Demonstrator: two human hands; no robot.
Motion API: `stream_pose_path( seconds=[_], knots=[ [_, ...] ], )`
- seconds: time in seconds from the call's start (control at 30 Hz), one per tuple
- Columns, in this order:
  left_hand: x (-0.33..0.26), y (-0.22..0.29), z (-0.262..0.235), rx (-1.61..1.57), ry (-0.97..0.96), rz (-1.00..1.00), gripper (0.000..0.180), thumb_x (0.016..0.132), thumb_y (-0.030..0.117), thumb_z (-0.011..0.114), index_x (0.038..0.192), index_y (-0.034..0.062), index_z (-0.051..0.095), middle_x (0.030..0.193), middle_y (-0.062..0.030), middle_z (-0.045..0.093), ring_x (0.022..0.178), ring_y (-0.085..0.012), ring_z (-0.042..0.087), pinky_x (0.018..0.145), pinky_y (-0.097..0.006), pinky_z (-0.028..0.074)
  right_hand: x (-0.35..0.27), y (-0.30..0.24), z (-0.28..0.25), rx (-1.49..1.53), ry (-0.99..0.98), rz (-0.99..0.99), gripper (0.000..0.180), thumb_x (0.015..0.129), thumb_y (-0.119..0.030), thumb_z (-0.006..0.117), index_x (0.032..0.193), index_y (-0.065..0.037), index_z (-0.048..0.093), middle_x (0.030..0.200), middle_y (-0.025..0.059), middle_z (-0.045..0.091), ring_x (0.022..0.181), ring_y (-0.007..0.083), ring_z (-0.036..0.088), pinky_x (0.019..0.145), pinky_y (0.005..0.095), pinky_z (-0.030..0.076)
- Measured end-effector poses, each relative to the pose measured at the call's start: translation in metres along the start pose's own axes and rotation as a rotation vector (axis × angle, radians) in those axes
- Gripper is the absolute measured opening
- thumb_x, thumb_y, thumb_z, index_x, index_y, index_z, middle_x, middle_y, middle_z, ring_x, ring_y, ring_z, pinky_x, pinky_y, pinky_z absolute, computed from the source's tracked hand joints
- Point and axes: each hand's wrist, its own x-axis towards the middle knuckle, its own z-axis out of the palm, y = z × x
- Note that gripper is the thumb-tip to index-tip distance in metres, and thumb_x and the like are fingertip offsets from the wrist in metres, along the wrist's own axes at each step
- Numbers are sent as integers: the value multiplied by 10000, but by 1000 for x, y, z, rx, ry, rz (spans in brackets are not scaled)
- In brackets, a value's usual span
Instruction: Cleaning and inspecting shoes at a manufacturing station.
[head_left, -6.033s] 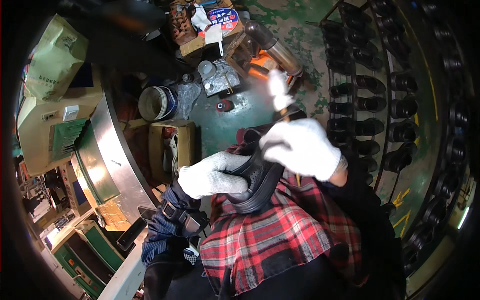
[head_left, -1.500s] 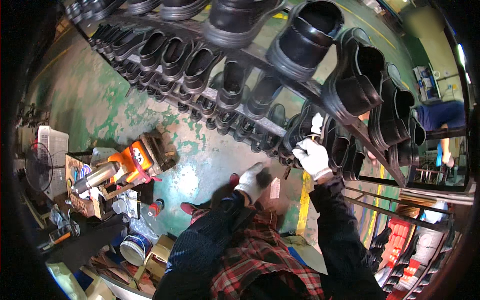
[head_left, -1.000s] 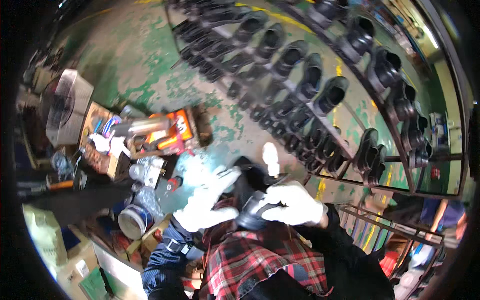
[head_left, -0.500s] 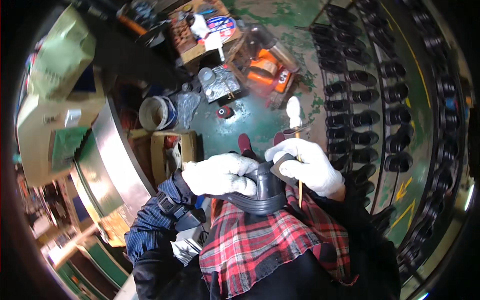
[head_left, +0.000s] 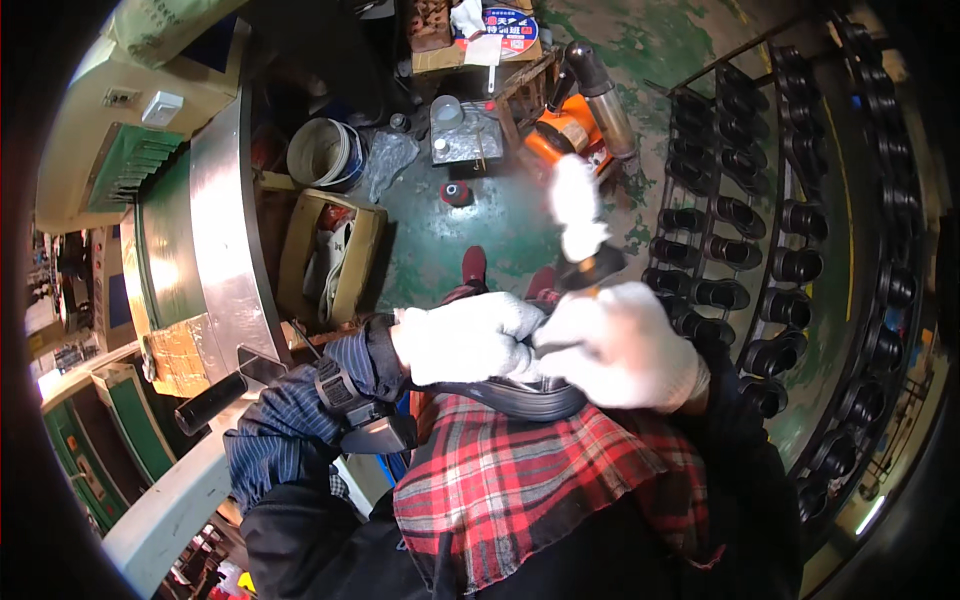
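Note:
My left hand (head_left: 468, 340), in a white knit glove, is closed round a black shoe (head_left: 515, 400) with a ribbed sole edge, held above my lap. Much of the shoe hides behind the gloves. My right hand (head_left: 632, 348), gloved too and smeared by motion, is at the shoe's right side, with its fingers bent. A white-tipped stick (head_left: 577, 205) sticks up out of this hand, its fluffy white end pointing away from me. Beside the stick, just above the right glove, is a dark flat piece (head_left: 592, 270), blurred. A red plaid cloth (head_left: 540, 490) covers my lap.
Racks of black shoes (head_left: 740, 250) line the right side. On the floor ahead are a white bucket (head_left: 325, 155), a red spool (head_left: 456, 193), a tin with a cup (head_left: 465, 140) and an orange machine (head_left: 570, 130). An open carton (head_left: 345, 250) stands by the metal-edged bench (head_left: 225, 200) at left.
My right hand has moved down and inward against the shoe, close to my left glove. The dark piece, earlier between its fingers at the shoe's heel, now shows above the glove. My view has shifted.

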Motion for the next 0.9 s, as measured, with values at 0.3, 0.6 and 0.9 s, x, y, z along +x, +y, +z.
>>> stream_pose_path(
  seconds=[0.3,0.6,0.9],
  knots=[
    [6,9,9,152,-8,-101,229,934,115,591,1142,26,628,908,-47,661,874,-114,572,816,-312,481,-17,17,-28,15,40,96,153,759,-238,738,816,-108,679,722,94,658,696,305,663,631,401,519],
    [8,9,7,101,87,-63,168,950,110,578,1089,35,635,854,3,627,805,-80,537,735,-275,464,-25,51,-39,-94,149,-30,111,739,-110,738,815,-60,675,740,87,663,679,299,659,643,354,523],
    [14,18,-5,-368,568,-86,193,946,120,603,1112,26,638,917,-24,663,752,-78,596,662,-244,487,-4,17,-42,162,-135,-34,109,817,-129,719,886,-56,678,772,101,677,711,286,680,628,350,521]
  ],
)
